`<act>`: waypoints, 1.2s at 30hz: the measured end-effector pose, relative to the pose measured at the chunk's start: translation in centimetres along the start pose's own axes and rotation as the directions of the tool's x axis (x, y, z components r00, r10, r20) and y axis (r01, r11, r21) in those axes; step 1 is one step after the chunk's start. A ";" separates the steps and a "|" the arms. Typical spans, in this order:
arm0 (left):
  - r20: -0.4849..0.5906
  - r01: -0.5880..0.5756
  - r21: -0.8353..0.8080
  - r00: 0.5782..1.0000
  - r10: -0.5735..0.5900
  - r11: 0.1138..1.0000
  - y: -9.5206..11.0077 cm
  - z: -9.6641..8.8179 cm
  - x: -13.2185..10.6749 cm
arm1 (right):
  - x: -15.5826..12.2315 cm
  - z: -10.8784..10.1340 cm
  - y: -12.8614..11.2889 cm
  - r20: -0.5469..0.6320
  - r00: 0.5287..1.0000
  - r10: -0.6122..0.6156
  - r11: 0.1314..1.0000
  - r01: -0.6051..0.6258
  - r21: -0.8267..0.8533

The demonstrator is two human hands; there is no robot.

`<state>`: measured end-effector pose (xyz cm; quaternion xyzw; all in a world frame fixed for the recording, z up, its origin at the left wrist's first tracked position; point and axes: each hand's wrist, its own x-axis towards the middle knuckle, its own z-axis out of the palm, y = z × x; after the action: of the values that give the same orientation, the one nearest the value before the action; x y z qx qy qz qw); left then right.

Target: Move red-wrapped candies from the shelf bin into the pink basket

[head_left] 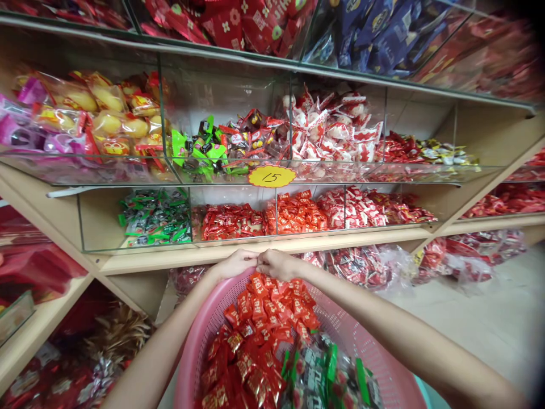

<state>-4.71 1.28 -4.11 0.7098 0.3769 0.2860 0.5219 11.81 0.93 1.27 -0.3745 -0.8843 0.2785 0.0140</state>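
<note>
My left hand (237, 263) and my right hand (277, 264) meet at the far rim of a pink plastic basket (196, 329). The fingers of both are curled closed and touch each other. Whatever they pinch, if anything, is hidden behind the fingers. Right below my hands, small orange-red candy packets (272, 304) fill the far part of the basket. Shiny red-and-gold wrapped sweets (242, 363) lie at the near left, and clear packets with green ends (327, 372) at the near right.
A wooden shelf (323, 243) with glass-fronted compartments of wrapped sweets rises just beyond the basket. A yellow price tag (271, 176) reading 15 hangs on the glass. Bagged sweets (361, 266) sit below the shelf, beside pale floor (481, 318) on the right.
</note>
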 end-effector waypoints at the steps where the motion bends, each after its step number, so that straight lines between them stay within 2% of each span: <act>1: -0.001 -0.003 0.003 1.000 0.003 1.000 0.0 0.0 0.0 | -0.2 0.1 -0.2 -0.032 1.000 0.001 0.999 -0.002 -0.033; 6: -0.006 -0.004 0.011 1.000 0.004 1.000 0.3 0.1 -0.2 | -1.4 1.2 -0.7 -0.171 0.983 -0.062 0.963 0.014 -0.269; 8: -0.021 0.001 0.008 1.000 -0.001 1.000 0.3 0.1 -0.2 | -1.8 1.7 -0.8 -0.201 0.978 -0.054 0.945 -0.015 -0.326; 14: -0.020 0.001 0.020 1.000 -0.001 1.000 1.0 0.0 -0.5 | -2.0 2.8 -1.2 -0.258 0.966 -0.007 0.906 -0.103 -0.410; 17: -0.006 -0.011 0.037 1.000 0.011 0.999 1.5 0.0 -0.6 | -2.4 2.5 -1.5 -0.283 0.959 -0.005 0.902 -0.118 -0.416; 20: 0.023 -0.027 0.020 0.999 0.026 0.999 1.7 0.1 -0.7 | -3.0 0.5 -1.3 -0.350 0.936 -0.042 0.913 -0.106 -0.393; 23: 0.020 -0.012 0.009 1.000 0.012 1.000 1.6 0.0 -0.6 | -3.3 -3.1 0.0 -0.475 0.878 -0.062 0.937 -0.112 -0.330; 26: -0.007 0.031 0.031 0.999 -0.031 0.999 1.3 -0.1 -0.6 | -2.6 -6.9 2.9 -0.631 0.774 0.051 0.933 -0.262 -0.246; 28: -0.016 0.046 0.059 0.999 -0.045 0.997 1.2 -0.1 -0.6 | -1.6 -8.6 5.2 -0.640 0.752 0.156 0.906 -0.367 -0.210; 30: -0.019 0.050 0.079 0.999 -0.049 0.996 1.2 -0.2 -0.6 | -0.3 -9.4 7.3 -0.607 0.757 0.241 0.878 -0.437 -0.196; 32: -0.018 0.048 0.083 0.999 -0.047 0.995 1.0 -0.2 -0.5 | 1.0 -9.5 8.7 -0.591 0.760 0.272 0.864 -0.463 -0.197; 36: -0.015 0.040 0.070 0.999 -0.039 0.997 0.6 -0.4 -0.4 | 3.0 -9.0 9.4 -0.584 0.762 0.280 0.862 -0.467 -0.196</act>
<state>-5.12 1.04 -3.43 0.7182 0.4042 0.2668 0.4997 17.88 12.58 3.55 -0.6050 -0.7836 0.0072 0.1414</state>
